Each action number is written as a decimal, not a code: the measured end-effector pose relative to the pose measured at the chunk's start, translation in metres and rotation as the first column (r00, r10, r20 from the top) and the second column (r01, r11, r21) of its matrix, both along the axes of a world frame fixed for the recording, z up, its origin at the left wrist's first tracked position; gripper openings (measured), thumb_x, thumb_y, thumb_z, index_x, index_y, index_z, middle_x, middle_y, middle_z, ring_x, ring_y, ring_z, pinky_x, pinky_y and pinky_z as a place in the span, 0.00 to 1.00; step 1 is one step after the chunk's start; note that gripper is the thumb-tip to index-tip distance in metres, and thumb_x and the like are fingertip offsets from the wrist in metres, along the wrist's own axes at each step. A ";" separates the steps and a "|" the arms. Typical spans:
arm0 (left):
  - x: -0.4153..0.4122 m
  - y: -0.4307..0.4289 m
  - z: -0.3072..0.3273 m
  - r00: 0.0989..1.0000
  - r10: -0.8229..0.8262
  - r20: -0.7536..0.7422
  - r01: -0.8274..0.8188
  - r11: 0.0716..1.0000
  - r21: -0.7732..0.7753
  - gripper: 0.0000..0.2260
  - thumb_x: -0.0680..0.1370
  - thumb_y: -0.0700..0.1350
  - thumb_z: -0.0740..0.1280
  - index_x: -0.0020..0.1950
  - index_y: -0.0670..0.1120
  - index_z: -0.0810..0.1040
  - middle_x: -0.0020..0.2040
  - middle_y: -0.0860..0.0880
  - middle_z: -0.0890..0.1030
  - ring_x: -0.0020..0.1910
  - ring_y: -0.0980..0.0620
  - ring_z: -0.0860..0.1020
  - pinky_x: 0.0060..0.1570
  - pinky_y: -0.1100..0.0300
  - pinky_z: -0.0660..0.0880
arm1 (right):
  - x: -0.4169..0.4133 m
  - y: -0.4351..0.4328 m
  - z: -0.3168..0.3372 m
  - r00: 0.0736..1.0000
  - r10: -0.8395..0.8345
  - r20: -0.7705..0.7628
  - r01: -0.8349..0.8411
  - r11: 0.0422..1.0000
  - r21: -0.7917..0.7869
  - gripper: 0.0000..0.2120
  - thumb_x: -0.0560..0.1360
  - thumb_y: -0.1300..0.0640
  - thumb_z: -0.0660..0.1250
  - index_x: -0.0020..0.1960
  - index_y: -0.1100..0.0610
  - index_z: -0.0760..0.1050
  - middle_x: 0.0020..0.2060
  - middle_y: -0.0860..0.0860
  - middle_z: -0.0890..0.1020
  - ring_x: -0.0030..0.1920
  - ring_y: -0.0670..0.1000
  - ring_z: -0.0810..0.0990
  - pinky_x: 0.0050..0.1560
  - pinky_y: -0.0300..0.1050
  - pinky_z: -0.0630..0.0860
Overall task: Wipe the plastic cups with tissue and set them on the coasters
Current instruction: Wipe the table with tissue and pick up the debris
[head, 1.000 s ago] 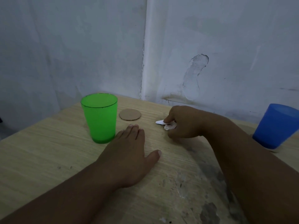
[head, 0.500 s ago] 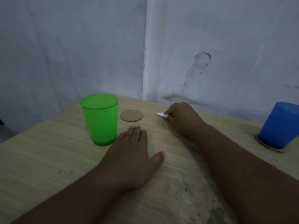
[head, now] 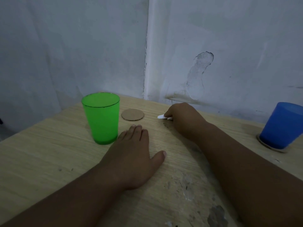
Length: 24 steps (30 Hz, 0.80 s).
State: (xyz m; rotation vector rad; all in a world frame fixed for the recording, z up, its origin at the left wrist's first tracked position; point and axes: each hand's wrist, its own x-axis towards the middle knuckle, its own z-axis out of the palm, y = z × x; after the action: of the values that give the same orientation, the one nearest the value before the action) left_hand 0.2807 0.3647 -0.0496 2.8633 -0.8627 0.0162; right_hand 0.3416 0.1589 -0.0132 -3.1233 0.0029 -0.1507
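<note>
Green cup point(head: 101, 118): upright on the table point(head: 49, 153), left of centre, mouth up, not on a coaster.
Bare coaster point(head: 132, 114): flat on the table just right of the green cup and a little farther back, apart from it.
Blue cup point(head: 282, 125): far right, standing on a second coaster point(head: 262, 142); partly cut by the frame edge.
Left hand point(head: 134, 154): palm down on the table, fingers point(head: 136, 131) straight and together, thumb spread. Its fingertips lie just beside the green cup's base; contact cannot be told.
Right hand point(head: 183, 118): right of the bare coaster, fingers curled, pinching a small white tissue point(head: 161, 117) low at the table surface.
Wall point(head: 229, 46) behind: chipped plaster.
</note>
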 end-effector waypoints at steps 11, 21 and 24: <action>0.001 0.001 0.000 1.000 -0.010 0.007 0.010 1.000 -0.006 0.39 0.79 0.69 0.47 0.82 0.45 0.47 0.83 0.45 0.46 0.81 0.50 0.45 0.79 0.54 0.44 | -0.024 -0.003 0.000 0.974 0.213 0.078 -0.216 0.975 0.044 0.18 0.77 0.67 0.64 0.61 0.50 0.81 0.54 0.48 0.84 0.56 0.47 0.80 0.56 0.38 0.74; 0.000 0.000 0.000 1.000 -0.003 -0.004 0.003 1.000 0.004 0.39 0.79 0.69 0.47 0.82 0.45 0.46 0.83 0.46 0.46 0.81 0.50 0.45 0.79 0.54 0.45 | -0.029 -0.018 0.000 0.975 0.013 0.223 -0.089 0.939 0.334 0.17 0.76 0.69 0.63 0.58 0.55 0.83 0.56 0.51 0.84 0.52 0.43 0.79 0.46 0.21 0.70; 0.001 -0.001 -0.001 1.000 0.000 0.022 0.000 1.000 0.004 0.39 0.79 0.69 0.46 0.82 0.45 0.47 0.83 0.45 0.47 0.81 0.50 0.46 0.79 0.53 0.46 | -0.017 -0.010 -0.005 0.978 -0.046 0.204 -0.007 0.968 0.250 0.18 0.75 0.70 0.62 0.60 0.59 0.82 0.58 0.57 0.83 0.58 0.54 0.80 0.61 0.45 0.74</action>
State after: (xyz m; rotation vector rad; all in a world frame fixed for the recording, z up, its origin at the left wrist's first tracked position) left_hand 0.2821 0.3636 -0.0510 2.8718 -0.8675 0.0459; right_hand 0.3243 0.1486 -0.0183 -2.8421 0.0465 -0.4408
